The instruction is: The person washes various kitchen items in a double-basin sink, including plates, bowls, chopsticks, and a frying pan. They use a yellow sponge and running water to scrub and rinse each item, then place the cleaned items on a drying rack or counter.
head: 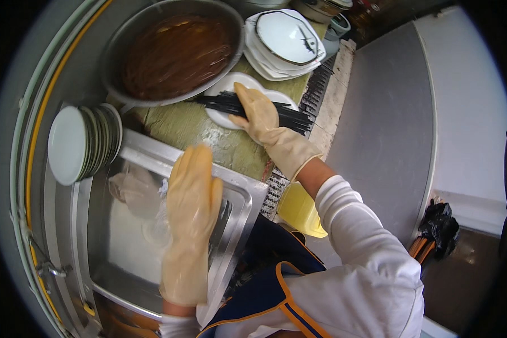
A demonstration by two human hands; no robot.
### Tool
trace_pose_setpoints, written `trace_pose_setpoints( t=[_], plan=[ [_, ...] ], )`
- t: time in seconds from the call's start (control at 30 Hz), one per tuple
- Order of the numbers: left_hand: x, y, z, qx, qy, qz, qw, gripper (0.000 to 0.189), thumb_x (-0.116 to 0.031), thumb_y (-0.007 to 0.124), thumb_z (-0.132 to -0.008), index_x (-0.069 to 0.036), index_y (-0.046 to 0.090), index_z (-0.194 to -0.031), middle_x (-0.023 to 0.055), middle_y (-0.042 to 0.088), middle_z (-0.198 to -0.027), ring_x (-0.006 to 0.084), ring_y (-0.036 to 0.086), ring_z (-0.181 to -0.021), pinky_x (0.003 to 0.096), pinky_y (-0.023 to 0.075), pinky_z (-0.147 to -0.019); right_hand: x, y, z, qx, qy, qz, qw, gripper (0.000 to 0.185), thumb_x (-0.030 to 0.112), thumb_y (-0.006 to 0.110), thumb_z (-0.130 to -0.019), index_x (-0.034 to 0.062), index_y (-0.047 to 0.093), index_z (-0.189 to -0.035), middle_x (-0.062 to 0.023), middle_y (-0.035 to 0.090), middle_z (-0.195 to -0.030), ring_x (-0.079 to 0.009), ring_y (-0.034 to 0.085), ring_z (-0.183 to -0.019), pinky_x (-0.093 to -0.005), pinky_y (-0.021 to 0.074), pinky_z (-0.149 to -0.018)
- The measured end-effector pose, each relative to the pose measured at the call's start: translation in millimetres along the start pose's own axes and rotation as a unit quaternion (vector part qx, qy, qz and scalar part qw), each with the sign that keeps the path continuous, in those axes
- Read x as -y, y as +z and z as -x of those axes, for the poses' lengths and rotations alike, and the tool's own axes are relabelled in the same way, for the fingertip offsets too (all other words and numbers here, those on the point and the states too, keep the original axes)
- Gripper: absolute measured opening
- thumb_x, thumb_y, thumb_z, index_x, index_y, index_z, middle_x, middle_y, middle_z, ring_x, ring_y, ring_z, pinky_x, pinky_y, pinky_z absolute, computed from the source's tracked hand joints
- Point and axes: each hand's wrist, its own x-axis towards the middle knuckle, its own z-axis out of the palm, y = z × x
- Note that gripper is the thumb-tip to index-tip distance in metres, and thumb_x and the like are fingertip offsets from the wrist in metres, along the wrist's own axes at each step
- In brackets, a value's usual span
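My right hand [257, 110], in a cream rubber glove, rests on a bundle of thin black sticks [293, 118] lying across a white lobed plate [224, 120]. Whether its fingers close round the sticks cannot be told. My left hand [191, 198], gloved alike and slightly blurred, is over the near rim of a steel sink [253, 190], fingers together and extended, with nothing seen in it. In the sink lie a pale cloth or bag [137, 190] and a whitish flat surface [131, 241], partly hidden by the left glove.
A large metal basin [110, 63] of brown liquid stands beyond the worn greenish board [173, 131]. White square dishes [260, 67] are stacked beside it. A row of round plates [67, 145] stands on edge at the sink's far left corner. A yellow container [300, 209] is below the board; a tap [53, 269] is at left.
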Motion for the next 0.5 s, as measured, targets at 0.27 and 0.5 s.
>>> trace_pose_setpoints(
  t=[0.27, 0.5],
  plan=[
    [34.1, 137.4, -167.7, 0.119, 0.059, -0.072, 0.988, 0.076, 0.004, 0.075, -0.080, -0.005, 0.052, -0.152, 0.0210, 0.059, -0.151, 0.0395, 0.053, -0.143, 0.0466, 0.0443, -0.120, -12.6, -5.5, -6.3, 0.002, 0.062, -0.056, 0.997, 0.091, 0.016, 0.089, -0.079, -0.0056, 0.042, -0.154, -0.0262, 0.067, -0.131, -0.0438, 0.062, -0.126, -0.0476, 0.0486, -0.110],
    [41.5, 161.3, -175.4, 0.139, 0.117, -0.088, 0.979, 0.065, -0.003, 0.080, -0.083, -0.008, 0.060, -0.144, 0.0230, 0.069, -0.137, 0.0454, 0.060, -0.134, 0.0503, 0.0438, -0.120, -27.3, -70.0, 49.0, -0.199, 0.221, -0.291, 0.909, 0.050, 0.023, 0.066, -0.104, 0.0013, 0.061, -0.148, -0.0233, 0.063, -0.150, -0.0375, 0.058, -0.141, -0.0437, 0.0438, -0.122]
  ],
)
